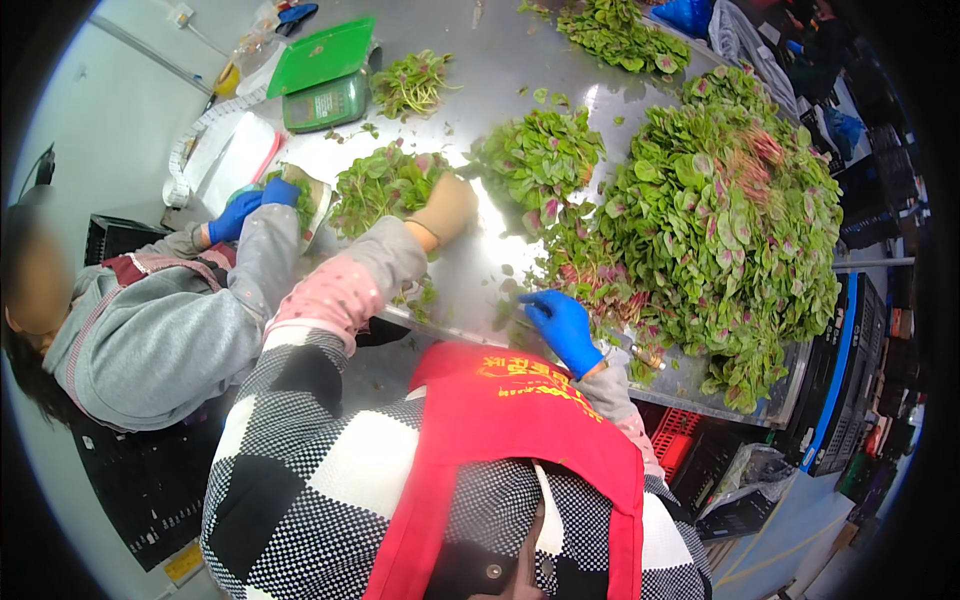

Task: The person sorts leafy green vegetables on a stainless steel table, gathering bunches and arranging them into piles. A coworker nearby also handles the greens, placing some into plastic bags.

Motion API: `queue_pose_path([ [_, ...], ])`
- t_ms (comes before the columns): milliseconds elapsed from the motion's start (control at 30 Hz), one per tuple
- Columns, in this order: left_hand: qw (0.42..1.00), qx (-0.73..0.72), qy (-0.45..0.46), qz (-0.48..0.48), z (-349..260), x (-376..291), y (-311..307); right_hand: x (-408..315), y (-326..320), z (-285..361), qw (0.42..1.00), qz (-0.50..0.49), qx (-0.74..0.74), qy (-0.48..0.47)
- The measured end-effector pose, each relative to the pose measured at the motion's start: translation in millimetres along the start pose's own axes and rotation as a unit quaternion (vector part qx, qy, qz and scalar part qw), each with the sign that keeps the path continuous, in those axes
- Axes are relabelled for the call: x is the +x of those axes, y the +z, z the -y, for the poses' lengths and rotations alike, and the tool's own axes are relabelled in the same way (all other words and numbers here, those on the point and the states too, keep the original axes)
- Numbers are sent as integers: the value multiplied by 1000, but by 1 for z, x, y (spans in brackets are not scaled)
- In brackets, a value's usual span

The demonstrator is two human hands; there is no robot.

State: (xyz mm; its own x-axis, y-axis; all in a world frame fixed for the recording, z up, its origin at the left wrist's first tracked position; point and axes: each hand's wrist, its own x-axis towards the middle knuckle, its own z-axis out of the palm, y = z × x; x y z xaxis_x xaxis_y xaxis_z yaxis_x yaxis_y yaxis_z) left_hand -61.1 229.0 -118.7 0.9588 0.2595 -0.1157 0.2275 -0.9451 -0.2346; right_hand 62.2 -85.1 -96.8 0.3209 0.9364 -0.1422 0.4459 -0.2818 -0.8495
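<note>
My left hand (448, 210), in a tan glove, is at the right edge of a loose heap of amaranth greens (386, 184) on the metal table. Its fingers are turned away and blurred, so its grip is hidden. My right hand (561, 330), in a blue glove, hovers by the table's near edge with fingers apart and nothing visible in it. Scattered leaves lie under its fingertips. Right of it, a wooden-handled tool (649, 358) lies among stems. A bunch of amaranth (544, 161) sits beyond my hands, and a large amaranth pile (720, 225) fills the right side.
At left, a co-worker's blue-gloved hands (259, 202) work over greens. A green scale (326, 101) stands behind, near a small bunch (411, 82). More greens (622, 34) lie at the far side. Black crates (844, 375) and a red crate (675, 439) stand right of the table.
</note>
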Motion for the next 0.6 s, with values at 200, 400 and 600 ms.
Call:
queue_pose_path([
  [200,987,-146,13,-65,32,19,-81,-2,-2,-18,997,-57,45,26],
  [400,971,-193,-55,-127,165,46,-151,7,-5,-21,995,-89,37,40],
  [600,982,-11,-84,-166,268,101,-117,25,-11,-13,994,-90,41,46],
])
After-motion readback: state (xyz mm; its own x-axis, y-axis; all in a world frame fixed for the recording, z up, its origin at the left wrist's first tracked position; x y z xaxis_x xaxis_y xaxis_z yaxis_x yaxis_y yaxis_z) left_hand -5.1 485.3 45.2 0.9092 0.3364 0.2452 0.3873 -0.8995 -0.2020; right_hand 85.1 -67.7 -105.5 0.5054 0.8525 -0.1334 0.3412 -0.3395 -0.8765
